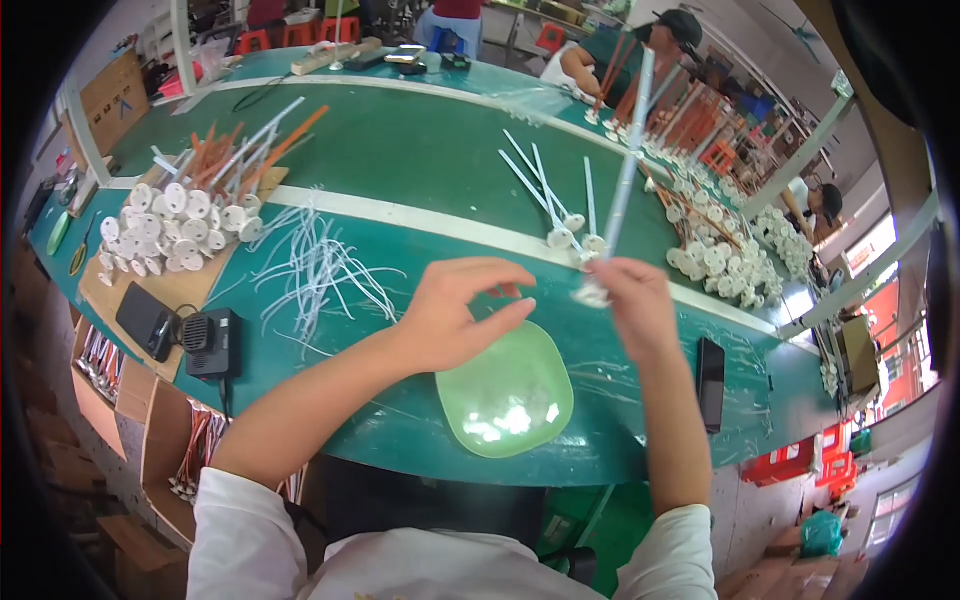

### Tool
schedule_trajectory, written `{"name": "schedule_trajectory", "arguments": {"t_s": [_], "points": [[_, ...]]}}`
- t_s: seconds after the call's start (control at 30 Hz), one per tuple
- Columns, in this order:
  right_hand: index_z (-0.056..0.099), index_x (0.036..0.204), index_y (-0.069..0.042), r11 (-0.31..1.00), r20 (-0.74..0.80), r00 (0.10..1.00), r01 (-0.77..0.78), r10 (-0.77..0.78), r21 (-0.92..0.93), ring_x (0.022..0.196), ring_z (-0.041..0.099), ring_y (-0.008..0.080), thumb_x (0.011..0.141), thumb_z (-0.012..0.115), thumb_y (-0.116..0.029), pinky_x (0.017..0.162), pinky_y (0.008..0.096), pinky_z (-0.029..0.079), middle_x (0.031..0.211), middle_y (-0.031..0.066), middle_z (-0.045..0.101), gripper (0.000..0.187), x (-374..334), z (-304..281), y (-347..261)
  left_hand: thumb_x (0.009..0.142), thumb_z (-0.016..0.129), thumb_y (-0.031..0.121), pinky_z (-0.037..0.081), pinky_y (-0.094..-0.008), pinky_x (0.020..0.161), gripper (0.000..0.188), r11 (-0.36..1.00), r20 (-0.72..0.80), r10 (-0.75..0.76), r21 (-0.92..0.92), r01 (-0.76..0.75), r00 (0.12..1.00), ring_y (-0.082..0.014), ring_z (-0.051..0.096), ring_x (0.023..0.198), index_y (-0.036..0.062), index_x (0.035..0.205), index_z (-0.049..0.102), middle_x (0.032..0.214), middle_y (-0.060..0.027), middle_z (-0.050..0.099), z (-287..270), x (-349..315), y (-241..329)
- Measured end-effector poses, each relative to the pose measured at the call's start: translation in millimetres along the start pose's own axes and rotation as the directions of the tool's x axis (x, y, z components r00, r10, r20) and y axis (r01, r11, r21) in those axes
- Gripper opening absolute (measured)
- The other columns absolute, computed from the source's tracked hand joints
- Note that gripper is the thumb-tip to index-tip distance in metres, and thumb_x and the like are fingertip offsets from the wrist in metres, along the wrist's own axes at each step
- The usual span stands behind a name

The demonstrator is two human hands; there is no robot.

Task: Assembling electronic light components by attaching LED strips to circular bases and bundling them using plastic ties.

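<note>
Head camera view: yellow-handled scissors lie at the far left of a green work surface, near a heap of white discs on orange and pale stems, piled over a sheet of cardboard. Just right of the cardboard stands a black boxy device, with a tangle of thin white strips spread beyond it. At centre, a worker's left hand hovers at the upper edge of a pale green dish, fingers curled, thumb apart from them, nothing visible between. Several pale disc-ended stems lie past the dish. The right hand pinches a long pale rod near its lower end, fingers clamped, the rod rising at a slight tilt; a white piece at its base is blurred. Behind it sits a co-worker in a dark cap. A black phone lies right of the right forearm, below another mass of white discs.
</note>
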State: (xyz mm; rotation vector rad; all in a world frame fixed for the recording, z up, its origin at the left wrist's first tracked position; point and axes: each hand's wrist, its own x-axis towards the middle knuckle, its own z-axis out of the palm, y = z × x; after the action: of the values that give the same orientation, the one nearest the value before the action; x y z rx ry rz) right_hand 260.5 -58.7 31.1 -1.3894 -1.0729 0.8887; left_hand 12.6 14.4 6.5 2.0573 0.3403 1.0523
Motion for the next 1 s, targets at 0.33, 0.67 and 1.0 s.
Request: {"name": "schedule_trajectory", "arguments": {"t_s": [0.33,0.67,1.0], "points": [[0.073,0.101,0.005,0.959,0.155,0.988,-0.029,-0.015,0.282,0.098,0.061,0.0147,0.09,0.069,-0.011,0.088,0.0299,0.046,0.112,0.0095,0.066,0.02,-39,52,2,0.09,0.06,-0.007,0.051,-0.0343,0.099,0.061,0.715,0.287,-0.261,-0.583,0.385,0.921,-0.021,0.06,0.115,0.0006,0.146,0.037,0.128,-0.0186,0.059,13,-12,10],[0.069,0.091,0.001,0.334,0.157,0.47,0.79,-0.869,-0.514,0.077,0.068,0.0273,0.068,0.078,0.0,0.066,0.0328,0.056,0.09,0.0127,0.068,0.025,-51,60,8,0.089,0.063,-0.008,0.053,-0.0341,0.096,0.057,0.664,0.259,-0.329,-0.62,0.417,0.908,-0.0211,0.065,0.108,-0.0007,0.142,0.042,0.116,-0.0187,0.066,8,-13,4],[0.069,0.084,-0.001,0.104,0.227,0.279,0.814,-0.933,-0.572,0.069,0.066,0.0249,0.058,0.08,0.005,0.06,0.0308,0.056,0.083,0.0098,0.068,0.029,-45,63,19,0.088,0.065,-0.008,0.055,-0.0314,0.093,0.024,0.653,0.188,-0.279,-0.682,0.33,0.942,-0.0188,0.066,0.103,-0.0009,0.108,0.052,0.109,-0.0162,0.068,12,-15,0]]}}
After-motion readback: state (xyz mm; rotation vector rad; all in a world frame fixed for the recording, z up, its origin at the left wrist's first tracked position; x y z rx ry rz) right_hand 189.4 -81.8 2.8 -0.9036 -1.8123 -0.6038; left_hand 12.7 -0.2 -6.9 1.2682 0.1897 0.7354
